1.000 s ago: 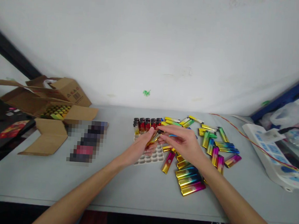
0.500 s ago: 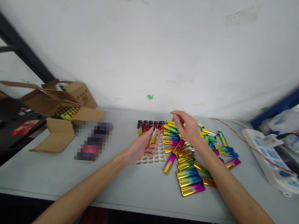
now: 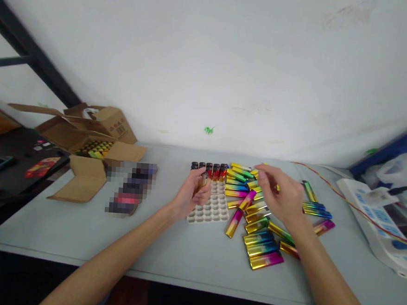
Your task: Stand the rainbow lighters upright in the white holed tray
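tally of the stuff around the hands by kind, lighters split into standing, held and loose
dark-topped lighters standing in the tray: 5 showing
gold lighter held in the left hand: 1
shiny rainbow-coloured lighters lying loose: about 25, some hidden under the right hand
white plastic cell tray: 1
white power strip: 1
total: about 33

bright even light; bowed, stretched edges
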Motion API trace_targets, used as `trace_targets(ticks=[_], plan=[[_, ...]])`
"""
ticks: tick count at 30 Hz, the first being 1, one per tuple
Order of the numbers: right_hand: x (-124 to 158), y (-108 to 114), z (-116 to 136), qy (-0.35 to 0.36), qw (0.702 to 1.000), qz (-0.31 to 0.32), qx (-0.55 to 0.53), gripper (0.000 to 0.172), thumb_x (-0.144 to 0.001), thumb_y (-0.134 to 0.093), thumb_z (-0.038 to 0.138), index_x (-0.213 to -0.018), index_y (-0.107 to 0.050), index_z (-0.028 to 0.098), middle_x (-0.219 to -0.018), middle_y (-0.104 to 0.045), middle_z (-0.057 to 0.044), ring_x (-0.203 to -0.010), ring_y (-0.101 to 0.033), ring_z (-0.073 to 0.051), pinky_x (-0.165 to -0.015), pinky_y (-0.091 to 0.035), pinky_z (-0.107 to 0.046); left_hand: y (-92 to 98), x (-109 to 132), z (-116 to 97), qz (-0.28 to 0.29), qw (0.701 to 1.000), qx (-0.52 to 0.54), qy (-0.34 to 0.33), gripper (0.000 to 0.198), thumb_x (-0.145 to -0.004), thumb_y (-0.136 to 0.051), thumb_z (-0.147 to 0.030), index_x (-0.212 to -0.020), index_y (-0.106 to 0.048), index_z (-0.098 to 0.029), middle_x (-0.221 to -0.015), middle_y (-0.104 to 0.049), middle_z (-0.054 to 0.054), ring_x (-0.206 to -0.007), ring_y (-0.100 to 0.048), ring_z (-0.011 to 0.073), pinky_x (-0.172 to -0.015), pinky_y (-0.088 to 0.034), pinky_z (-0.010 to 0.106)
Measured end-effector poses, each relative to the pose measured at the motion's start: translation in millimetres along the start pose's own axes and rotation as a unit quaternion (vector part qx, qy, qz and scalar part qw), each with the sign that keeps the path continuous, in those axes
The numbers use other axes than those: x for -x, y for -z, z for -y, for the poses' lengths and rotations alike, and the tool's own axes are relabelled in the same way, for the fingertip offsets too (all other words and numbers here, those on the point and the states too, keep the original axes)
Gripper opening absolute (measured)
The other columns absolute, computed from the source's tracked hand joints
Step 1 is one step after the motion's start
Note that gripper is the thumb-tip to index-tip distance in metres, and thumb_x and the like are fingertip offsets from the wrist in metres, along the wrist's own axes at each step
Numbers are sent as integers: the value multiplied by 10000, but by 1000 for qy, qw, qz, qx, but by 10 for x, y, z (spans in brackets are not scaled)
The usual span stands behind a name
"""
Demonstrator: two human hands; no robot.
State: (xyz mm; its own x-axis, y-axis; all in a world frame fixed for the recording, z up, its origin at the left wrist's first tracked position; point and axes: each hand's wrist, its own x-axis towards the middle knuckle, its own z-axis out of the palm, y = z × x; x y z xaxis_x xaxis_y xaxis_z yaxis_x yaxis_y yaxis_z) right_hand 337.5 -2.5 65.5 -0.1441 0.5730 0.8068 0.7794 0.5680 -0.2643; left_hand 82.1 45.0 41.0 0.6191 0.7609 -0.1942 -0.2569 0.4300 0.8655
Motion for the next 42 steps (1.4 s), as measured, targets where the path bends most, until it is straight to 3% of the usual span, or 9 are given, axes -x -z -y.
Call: trace_targets(ticks=[3,10,16,21,25,28,32,37,42], plan=[[112,-43,0,34,999,2,9,179,-1012,-605,156,-1169,-685,190,-949,-804,-50,-603,-688,-110,-609,-556,-225,16,-7,12,-27,1000,-7,-11,547,-912,-485,-596,-540,-338,-224,-481,-150,-95,-416,-116,70,-412,-130,211],[139,-40,83,26,1000,11,-5,172,-1010,-602,129,-1152,-682,183,-966,-816,-56,-615,-717,-113,-595,-567,-212,43,-17,45,-52,999,-16,-2,473,-929,-403,-487,-539,-337,-228,-485,-139,-91,-407,-96,74,-395,-113,208],[153,-62,121,19,999,32,-15,161,-1023,-584,144,-1143,-685,181,-930,-816,-48,-623,-726,-121,-622,-584,-220,35,-23,60,-40,999,-25,-1,540,-928,-468,-590,-558,-332,-221,-498,-146,-99,-413,-108,58,-399,-127,191],[170,-78,118,10,999,32,-22,166,-1014,-595,138,-1142,-692,178,-953,-817,-47,-636,-729,-118,-640,-588,-221,0,27,-26,-49,997,-47,-38,557,-907,-552,-739,-769,-485,-204,-516,-274,-109,-412,-177,50,-407,-179,162],[163,-74,117,1,999,36,-34,173,-1019,-589,138,-1155,-690,174,-934,-816,-45,-633,-727,-119,-642,-589,-221,26,102,-179,-69,980,-108,-150,391,-957,-636,-598,-949,-453,-253,-606,-530,-87,-403,-361,76,-398,-291,169],[153,-66,126,1,999,35,-35,165,-1021,-590,138,-1150,-687,165,-931,-814,-47,-630,-717,-113,-644,-581,-215,125,119,-275,-102,944,-186,-252,332,-971,-647,-554,-1000,-535,-243,-744,-659,-26,-546,-567,120,-494,-455,228],[149,-63,133,2,999,36,-39,165,-1022,-586,135,-1153,-683,164,-936,-810,-45,-629,-706,-109,-647,-573,-217,306,95,-313,-193,855,-305,-372,287,-911,-757,-477,-927,-709,-195,-908,-681,41,-804,-629,150,-690,-518,273],[169,-69,111,9,998,46,-38,169,-1021,-587,138,-1154,-685,174,-906,-799,-28,-613,-689,-106,-636,-558,-223,446,108,-328,-190,755,-503,-375,227,-916,-764,-395,-1052,-768,-214,-899,-714,43,-822,-619,178,-804,-524,335],[150,-47,99,4,999,38,-35,157,-1020,-588,146,-1140,-688,165,-868,-791,-29,-592,-671,-105,-591,-531,-227,465,121,-372,-125,650,-648,-377,127,-946,-729,-295,-1040,-759,-215,-984,-756,55,-963,-642,209,-915,-526,366]])
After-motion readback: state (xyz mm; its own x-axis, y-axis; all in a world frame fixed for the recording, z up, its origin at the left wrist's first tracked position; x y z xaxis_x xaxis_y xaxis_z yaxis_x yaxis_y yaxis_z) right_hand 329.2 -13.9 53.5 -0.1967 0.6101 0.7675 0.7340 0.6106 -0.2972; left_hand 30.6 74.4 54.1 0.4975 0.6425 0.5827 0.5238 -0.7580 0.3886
